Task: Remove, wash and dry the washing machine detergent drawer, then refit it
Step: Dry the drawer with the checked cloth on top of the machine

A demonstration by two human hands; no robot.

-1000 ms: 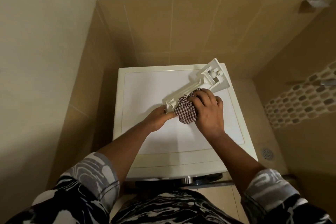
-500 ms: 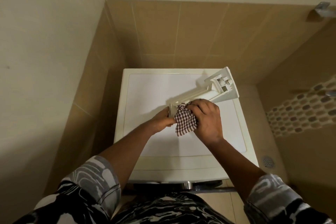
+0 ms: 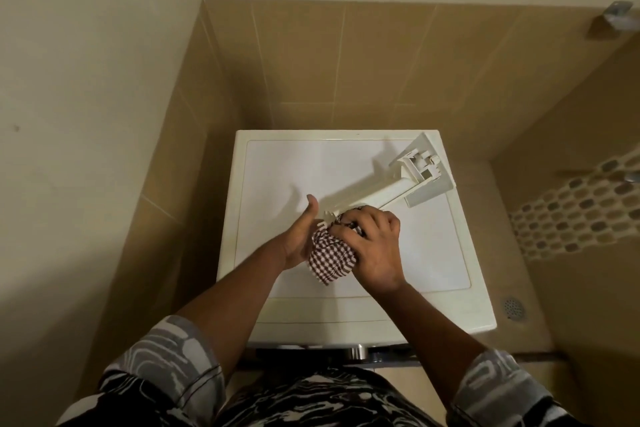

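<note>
On the left is a plain wall. Next comes the left hand [image 3: 298, 236]. Its thumb sticks straight up and its palm is against the near end of the drawer [image 3: 377, 196]. Its fingers are hidden behind the cloth [image 3: 330, 258], so I cannot tell how tightly it holds.

The drawer is long and pale. It lies slanted across the top of the washing machine [image 3: 346, 163], with its wide front plate at the far right corner.

The right hand [image 3: 374, 246] has its fingers curled around the bunched checked cloth and presses it on the near part of the drawer. This looks like the drying step.

I think the drawer is light and stiff, made of hard plastic. It may be slippery if it is wet. The little clips and thin walls by the front plate look easy to snap. The long middle part or the plain end looks like the best place to hold it, not the small bits.

Further right there is a round drain [image 3: 513, 308] in the floor, and a small metal part [image 3: 614, 15] high on the wall.

Some things are hard to see. The inside of the drawer faces away. The slot it goes back into is out of sight below the front edge of the washing machine. The room is dim, so I cannot see any water drops.
</note>
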